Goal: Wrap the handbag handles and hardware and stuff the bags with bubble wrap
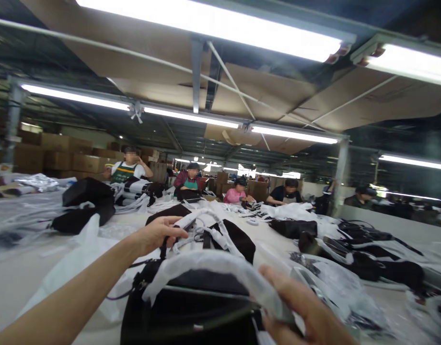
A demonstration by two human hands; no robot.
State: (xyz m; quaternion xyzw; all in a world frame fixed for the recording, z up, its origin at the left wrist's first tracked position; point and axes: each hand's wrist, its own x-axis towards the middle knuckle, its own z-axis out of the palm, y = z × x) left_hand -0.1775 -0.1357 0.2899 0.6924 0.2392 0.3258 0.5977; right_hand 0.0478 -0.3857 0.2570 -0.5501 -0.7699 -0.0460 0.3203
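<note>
A black bag [184, 314] stands at the near edge of the view, with a handle [220, 263] wrapped in white material arching over it. My right hand [303, 306], blurred, is closed round the right side of that wrapped handle. Beyond the bag, my left hand [157, 235] reaches over the table with its fingers apart, beside a dark strap and white-wrapped straps. Whether it touches them is hard to tell. Another black bag [238, 239] with white-wrapped straps lies just past my hands.
Black bags [86, 203] lie on the left of the table, more dark bags [364, 258] on the right. Clear plastic [335, 282] and white sheets are scattered about. Several people sit across the table, one in a green apron [123, 173]. Cardboard boxes [87, 163] are stacked behind.
</note>
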